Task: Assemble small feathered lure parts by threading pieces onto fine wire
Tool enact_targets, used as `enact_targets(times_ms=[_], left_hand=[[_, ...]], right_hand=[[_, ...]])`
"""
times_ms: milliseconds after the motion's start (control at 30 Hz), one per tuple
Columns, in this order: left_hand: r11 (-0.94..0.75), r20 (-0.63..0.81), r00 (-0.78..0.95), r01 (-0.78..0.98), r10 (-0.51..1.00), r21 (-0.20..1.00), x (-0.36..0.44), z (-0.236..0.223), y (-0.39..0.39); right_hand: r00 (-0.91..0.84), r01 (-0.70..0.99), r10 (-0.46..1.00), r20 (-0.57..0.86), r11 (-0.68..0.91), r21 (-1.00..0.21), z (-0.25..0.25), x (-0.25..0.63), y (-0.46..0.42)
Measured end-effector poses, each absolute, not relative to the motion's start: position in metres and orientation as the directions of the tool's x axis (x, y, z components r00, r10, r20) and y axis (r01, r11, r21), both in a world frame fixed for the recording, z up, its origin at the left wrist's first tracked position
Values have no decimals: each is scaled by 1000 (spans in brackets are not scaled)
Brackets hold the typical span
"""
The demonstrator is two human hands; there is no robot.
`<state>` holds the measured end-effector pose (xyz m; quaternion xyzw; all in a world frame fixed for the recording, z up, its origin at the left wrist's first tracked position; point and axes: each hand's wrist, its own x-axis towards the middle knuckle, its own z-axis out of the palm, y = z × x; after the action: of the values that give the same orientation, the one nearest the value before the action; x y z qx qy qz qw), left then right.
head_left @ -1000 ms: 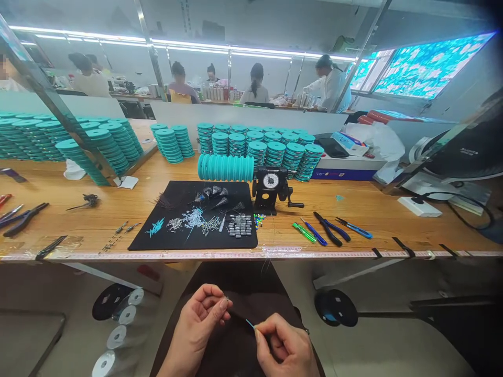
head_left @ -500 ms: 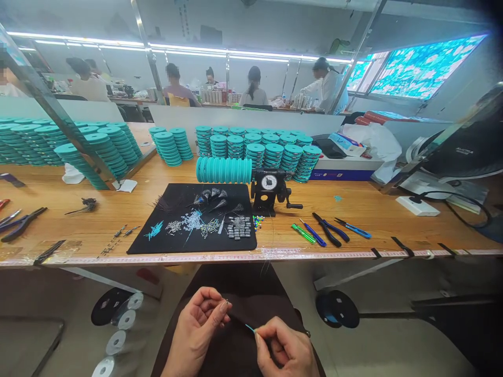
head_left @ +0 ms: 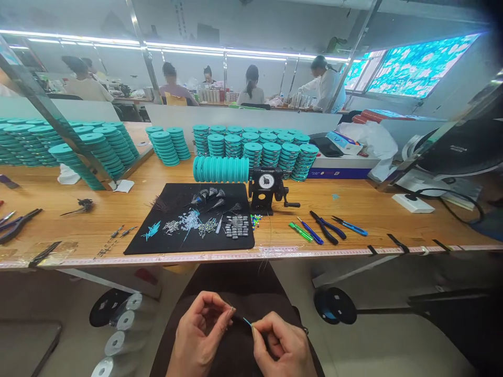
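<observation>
Fingers of the right hand [head_left: 280, 343] pinch the blue stick [head_left: 247, 321], its tip protruding.

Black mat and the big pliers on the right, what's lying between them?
From the mat to the pliers: little coloured beads, a thin strand, a green tool and a blue tool. The head view shows it.

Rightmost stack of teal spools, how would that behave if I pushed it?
The rightmost stack would probably slip apart or topple, being tall, narrow and slightly uneven. Its separate round spools might roll if they land on edge.
</observation>
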<state>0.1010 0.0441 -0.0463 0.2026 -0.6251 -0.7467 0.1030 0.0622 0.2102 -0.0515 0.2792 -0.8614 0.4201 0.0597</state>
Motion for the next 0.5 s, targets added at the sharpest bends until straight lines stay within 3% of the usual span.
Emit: enact_targets(times_ms=[100, 233, 500], left_hand=[[-264, -190, -901, -89, -389, 960, 102, -47, 50], [-374, -256, -944, -164, -210, 913, 101, -47, 48], [-476, -358, -931, -285, -68, 832, 96, -56, 47]], right_hand=[[-821, -547, -469, 326, 482, -684, -49, 59, 208], [-796, -575, -510, 327, 470, -669, -49, 57, 205], [-785, -603, -479, 393, 444, -663, -58, 57, 204]])
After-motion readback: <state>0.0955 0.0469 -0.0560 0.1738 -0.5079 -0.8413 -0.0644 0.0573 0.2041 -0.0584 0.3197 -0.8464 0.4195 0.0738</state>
